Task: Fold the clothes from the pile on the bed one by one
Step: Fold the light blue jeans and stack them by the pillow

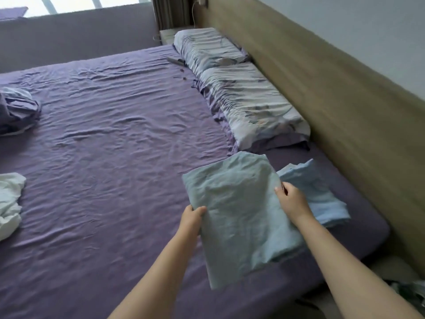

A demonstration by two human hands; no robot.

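From the head camera we see both bare forearms reaching in from 6 o'clock over a bed [110, 139] covered by a wrinkled purple sheet. Between the hands we hold a folded pale blue-grey garment [239, 215], lifted slightly over the bed's corner at about 5 o'clock in the picture. Our left hand [192, 217] grips the garment's left edge, thumb on top and fingers hidden beneath the cloth. Our right hand [292, 200] pinches its right edge, fingers closed on the fabric. Just beside it, at its 3 o'clock, a lighter blue folded cloth [322, 194] lies on the sheet, partly under the held garment. Two patterned pillows [248, 104] line the wooden headboard [333, 93] toward 1 o'clock. At 9 o'clock a crumpled white garment [10, 201] sits at the frame edge, and toward 10 o'clock a bundle of purple and white cloth [17, 111] rests on the sheet.
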